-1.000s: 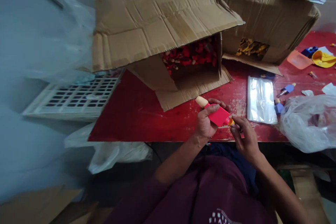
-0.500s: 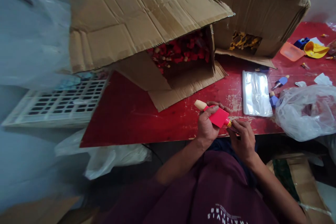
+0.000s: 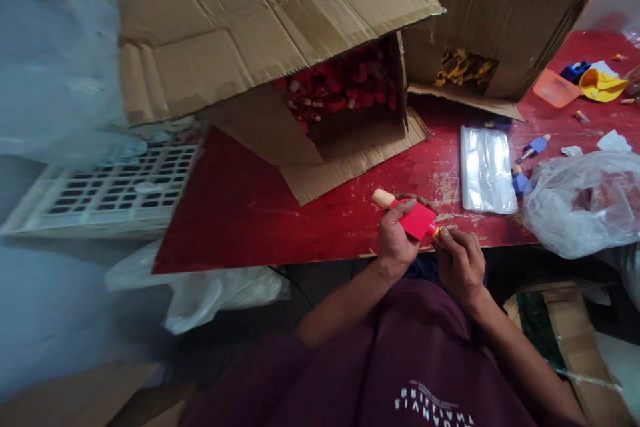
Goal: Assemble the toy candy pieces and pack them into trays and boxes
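My left hand [image 3: 397,240] grips a flat red plastic piece [image 3: 417,220] above the front edge of the red table [image 3: 260,227]. A cream rounded tip [image 3: 383,199] sticks out at its far left end. At its right end sits a small yellow-orange part [image 3: 437,233], pinched by the fingertips of my right hand [image 3: 460,267]. Behind the hands, an open cardboard box [image 3: 350,153] lies on its side, filled with red and cream pieces [image 3: 340,80]. A second cardboard box [image 3: 500,13] holds yellow pieces [image 3: 465,70].
A pack of clear plastic sleeves [image 3: 487,170] and a bulging plastic bag [image 3: 580,207] lie right of my hands. Small blue parts [image 3: 521,183], an orange tub [image 3: 555,88] and a yellow piece [image 3: 603,85] are further back. A white grid crate [image 3: 110,193] stands left of the table.
The view has swung, so the boxes and table sit further left and higher in the picture. Both hands stay on the red piece, with little visible movement.
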The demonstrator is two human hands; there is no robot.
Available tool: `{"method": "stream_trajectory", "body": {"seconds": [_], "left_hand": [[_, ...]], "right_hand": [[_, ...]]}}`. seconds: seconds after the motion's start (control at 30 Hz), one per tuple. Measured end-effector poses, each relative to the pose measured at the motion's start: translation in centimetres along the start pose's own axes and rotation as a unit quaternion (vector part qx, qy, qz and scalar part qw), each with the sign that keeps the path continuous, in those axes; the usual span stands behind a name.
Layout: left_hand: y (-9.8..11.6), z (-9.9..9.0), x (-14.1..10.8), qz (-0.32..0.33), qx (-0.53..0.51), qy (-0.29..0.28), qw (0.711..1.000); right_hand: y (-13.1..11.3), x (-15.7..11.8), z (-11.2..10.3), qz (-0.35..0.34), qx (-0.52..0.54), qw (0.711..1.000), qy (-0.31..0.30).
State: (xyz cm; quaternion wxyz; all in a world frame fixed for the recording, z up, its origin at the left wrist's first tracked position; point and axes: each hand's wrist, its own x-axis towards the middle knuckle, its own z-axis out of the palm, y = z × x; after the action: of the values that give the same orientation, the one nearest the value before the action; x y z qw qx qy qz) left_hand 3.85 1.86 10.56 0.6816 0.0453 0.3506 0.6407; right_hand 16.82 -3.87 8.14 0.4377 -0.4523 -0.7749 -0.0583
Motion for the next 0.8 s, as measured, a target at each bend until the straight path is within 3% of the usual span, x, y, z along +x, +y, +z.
{"method": "stream_trajectory", "body": {"seconds": [0.23, 0.4, 0.6, 0.8], "left_hand": [[-0.3, 0.0, -0.7, 0.024, 0.013, -0.013, 1.0], [0.4, 0.5, -1.2, 0.022, 0.027, -0.046, 0.998], [0.4, 0.2, -0.5, -0.011, 0.045, -0.066, 0.997], [-0.1, -0.6, -0.2, -0.017, 0.053, -0.052, 0.997]], "right_hand": [[-0.4, -1.5, 1.2, -0.003, -0.038, 0.998, 0.045], [-0.9, -1.1, 0.9, 0.022, -0.006, 0.998, 0.063], [-1.2, -0.9, 0.1, 0.047, 0.03, 0.998, 0.011], [-1.3, -1.0, 0.0, 0.101, 0.073, 0.992, -0.022]]}}
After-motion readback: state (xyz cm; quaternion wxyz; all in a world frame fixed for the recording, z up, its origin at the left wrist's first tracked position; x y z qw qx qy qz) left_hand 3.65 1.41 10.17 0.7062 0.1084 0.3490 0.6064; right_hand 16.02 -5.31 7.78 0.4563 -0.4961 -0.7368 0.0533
